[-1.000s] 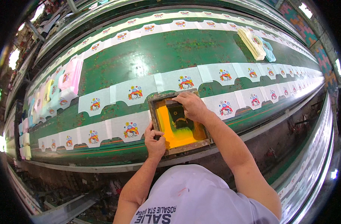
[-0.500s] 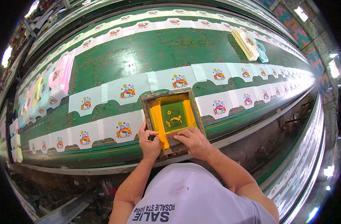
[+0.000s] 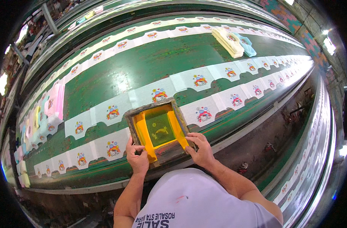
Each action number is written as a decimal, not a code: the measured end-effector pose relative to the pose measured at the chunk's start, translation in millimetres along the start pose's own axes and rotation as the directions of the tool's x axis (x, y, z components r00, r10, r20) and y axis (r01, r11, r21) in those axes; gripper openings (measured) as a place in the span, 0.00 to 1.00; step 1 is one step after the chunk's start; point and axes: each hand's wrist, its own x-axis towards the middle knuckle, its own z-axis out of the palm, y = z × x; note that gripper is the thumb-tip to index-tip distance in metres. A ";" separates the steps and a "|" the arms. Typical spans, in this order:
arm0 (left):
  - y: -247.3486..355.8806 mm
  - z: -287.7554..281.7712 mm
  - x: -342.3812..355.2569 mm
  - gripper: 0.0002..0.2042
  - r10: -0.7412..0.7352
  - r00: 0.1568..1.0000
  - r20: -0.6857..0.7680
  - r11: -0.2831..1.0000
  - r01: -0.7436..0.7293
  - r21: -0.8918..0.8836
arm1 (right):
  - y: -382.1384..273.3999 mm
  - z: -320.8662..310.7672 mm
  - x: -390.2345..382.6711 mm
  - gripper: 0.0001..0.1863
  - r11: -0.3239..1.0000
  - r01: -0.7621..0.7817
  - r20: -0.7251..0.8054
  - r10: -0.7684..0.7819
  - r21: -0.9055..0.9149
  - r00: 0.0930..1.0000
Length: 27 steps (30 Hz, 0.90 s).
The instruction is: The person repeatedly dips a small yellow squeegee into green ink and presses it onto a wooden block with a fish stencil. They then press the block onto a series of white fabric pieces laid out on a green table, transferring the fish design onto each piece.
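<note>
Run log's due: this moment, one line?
left hand: holds screen-printing frame, left | right hand: holds frame, right | printed white cloths: on green table

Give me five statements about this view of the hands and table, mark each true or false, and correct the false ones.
1. The left hand is at the near left corner of the wooden frame. True.
2. The right hand hangs well away from the frame. False: the right hand is on the frame, near its near right corner.
3. The tabletop is bright red. False: the tabletop is green.
4. Pale yellow cloths lie next to light blue cloths on the far part of the table. True.
5. The strips inside the frame are purple. False: the strips are orange-yellow.
</note>
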 end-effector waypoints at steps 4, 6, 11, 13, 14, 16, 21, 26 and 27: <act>30.4 47.3 -6.3 0.09 -0.072 0.997 0.015 0.997 0.072 -0.035 | 40.5 -34.5 -3.7 0.24 0.990 -0.066 -0.052 0.073 0.127 0.996; 41.9 81.5 -9.5 0.08 -0.058 0.998 0.005 0.997 0.058 -0.057 | 62.4 -59.2 -1.9 0.23 0.997 -0.033 -0.069 0.038 0.073 0.997; 60.1 159.5 -23.8 0.08 -0.078 0.997 0.023 0.995 0.079 -0.067 | 110.5 -122.9 0.2 0.22 0.998 -0.050 -0.083 0.054 0.042 0.995; 63.6 181.3 -27.3 0.09 0.003 1.000 0.015 1.000 -0.003 -0.012 | 125.2 -144.9 1.6 0.22 0.998 -0.035 -0.076 0.039 0.052 0.996; 65.5 190.6 -30.1 0.09 -0.005 1.000 0.019 1.000 0.005 -0.030 | 131.7 -154.6 3.2 0.22 0.998 -0.022 -0.070 0.026 0.054 0.997; 68.6 202.0 -33.4 0.09 -0.111 0.993 0.045 0.992 0.114 -0.054 | 140.4 -167.1 6.5 0.22 0.998 -0.013 -0.054 0.017 0.067 0.998; 77.8 213.1 -35.0 0.10 -0.180 0.983 0.042 0.976 0.184 -0.117 | 139.7 -187.4 9.7 0.22 0.997 0.083 -0.028 -0.083 -0.003 0.996; 84.2 214.1 -32.4 0.08 -0.091 0.996 0.017 0.991 0.092 -0.095 | 118.4 -187.9 15.8 0.25 0.926 0.377 0.215 -0.362 -0.027 0.907; 84.1 214.3 -32.7 0.07 -0.115 0.993 0.017 0.984 0.116 -0.137 | 113.7 -185.4 17.7 0.25 0.908 0.418 0.280 -0.397 -0.016 0.874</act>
